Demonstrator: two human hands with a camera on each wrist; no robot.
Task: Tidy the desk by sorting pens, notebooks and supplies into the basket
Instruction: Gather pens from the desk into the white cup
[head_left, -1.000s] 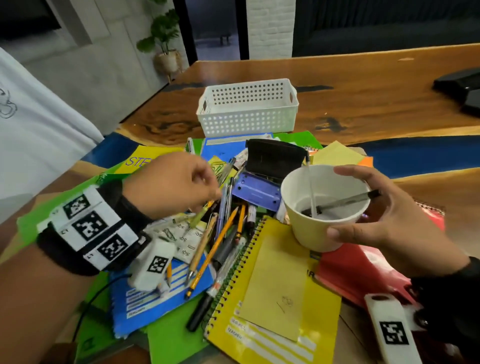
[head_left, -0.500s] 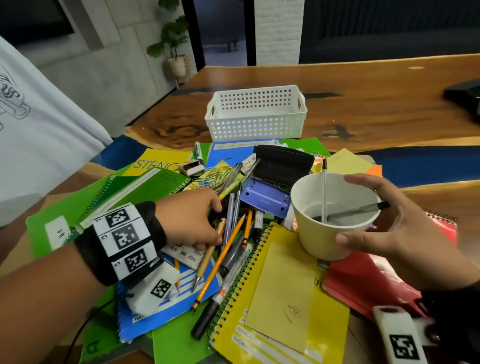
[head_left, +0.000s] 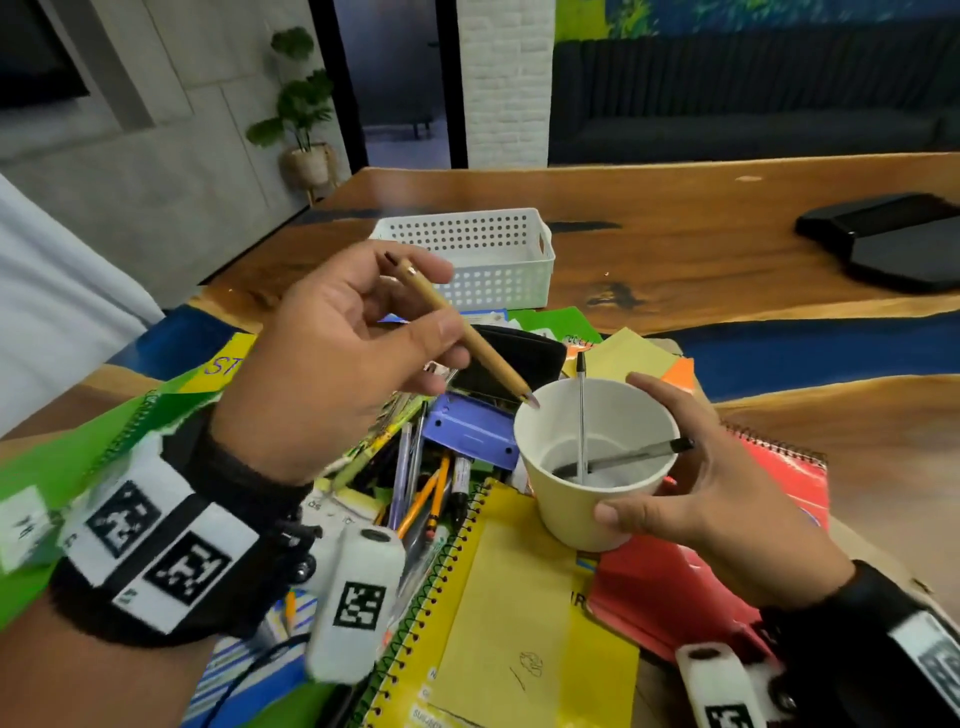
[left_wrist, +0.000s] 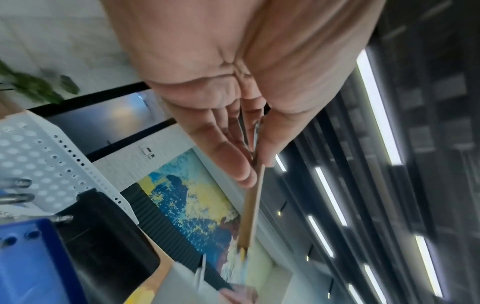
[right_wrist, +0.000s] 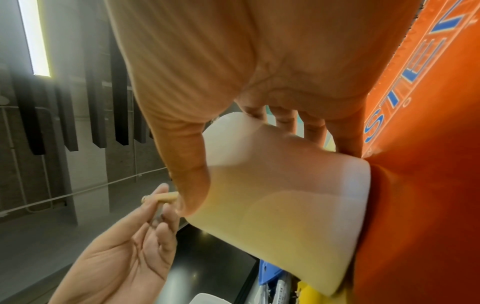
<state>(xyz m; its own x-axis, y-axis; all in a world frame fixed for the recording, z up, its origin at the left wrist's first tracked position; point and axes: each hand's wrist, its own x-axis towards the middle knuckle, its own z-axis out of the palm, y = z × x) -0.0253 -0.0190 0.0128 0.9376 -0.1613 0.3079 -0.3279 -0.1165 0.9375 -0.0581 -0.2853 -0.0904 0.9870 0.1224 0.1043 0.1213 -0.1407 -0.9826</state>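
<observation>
My right hand (head_left: 696, 499) wraps the paper cup (head_left: 597, 467), thumb and fingers curled round its wall, holding it above the yellow notebook (head_left: 498, 613); two pens already stand in it. My left hand (head_left: 332, 374) pinches a tan pen (head_left: 467, 338), tip at the cup's rim. I judge the next move is to let it drop in. The basket (head_left: 498, 260) waits beyond on the bench (head_left: 701, 249).

We see a tan pen (head_left: 470, 340) over a pale yellow cup (head_left: 589, 512) with a white inside, a white basket (head_left: 498, 283) dotted with holes, a yellow spiral notebook (head_left: 597, 660), a red one (head_left: 670, 592), green covers (head_left: 78, 457), and a blue hole punch (head_left: 470, 428).
</observation>
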